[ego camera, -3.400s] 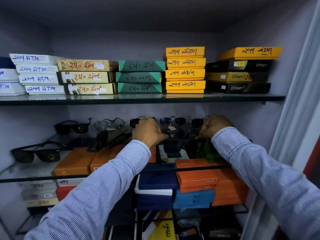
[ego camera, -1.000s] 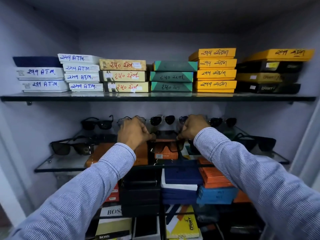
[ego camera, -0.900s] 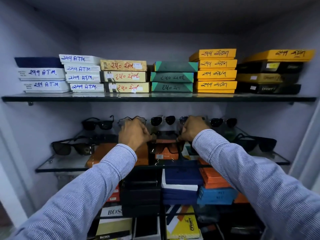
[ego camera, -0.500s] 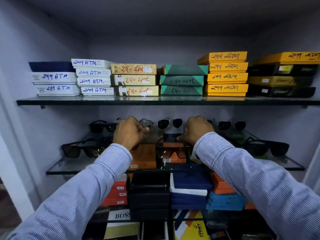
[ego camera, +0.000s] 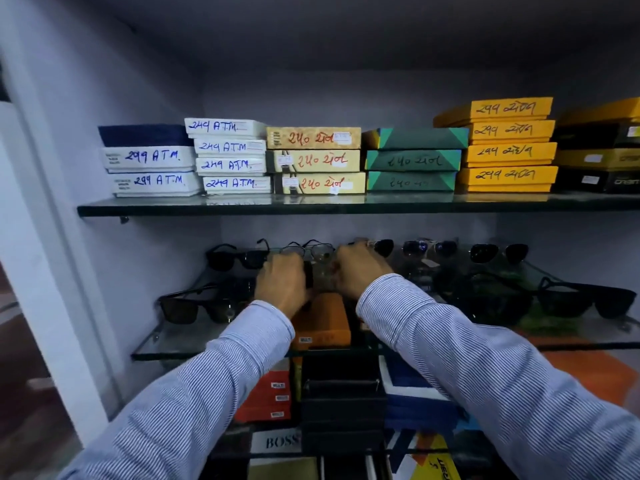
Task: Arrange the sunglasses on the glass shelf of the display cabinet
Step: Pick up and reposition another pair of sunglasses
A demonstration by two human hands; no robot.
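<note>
Both hands are reached onto the glass shelf (ego camera: 180,341) at its back row. The left hand (ego camera: 282,284) is curled shut beside a dark upright piece between the hands; what it grips cannot be told for certain. The right hand (ego camera: 360,268) is curled too, fingers hidden, grip unclear. A thin-framed pair of glasses (ego camera: 306,249) is seen just behind and between the two hands. Pairs counted in the back row: five, namely a black pair (ego camera: 237,259) at the left, the thin-framed pair, a pair partly hidden by the right hand (ego camera: 382,245), a blue-tinted pair (ego camera: 427,247), and a dark round pair (ego camera: 498,252). Front row: a black pair at the left (ego camera: 194,306) and a black pair at the right (ego camera: 585,301); a blurred dark pile between them is not countable. On the upper shelf (ego camera: 242,206), six stacks of boxes are seen: three blue-white (ego camera: 149,161), four white (ego camera: 230,155), three cream (ego camera: 315,161), three green (ego camera: 414,160), four yellow (ego camera: 509,145), and one yellow-black stack (ego camera: 599,157) cut off by the frame edge. An orange box (ego camera: 322,322) is seen through the glass below the hands.
</note>
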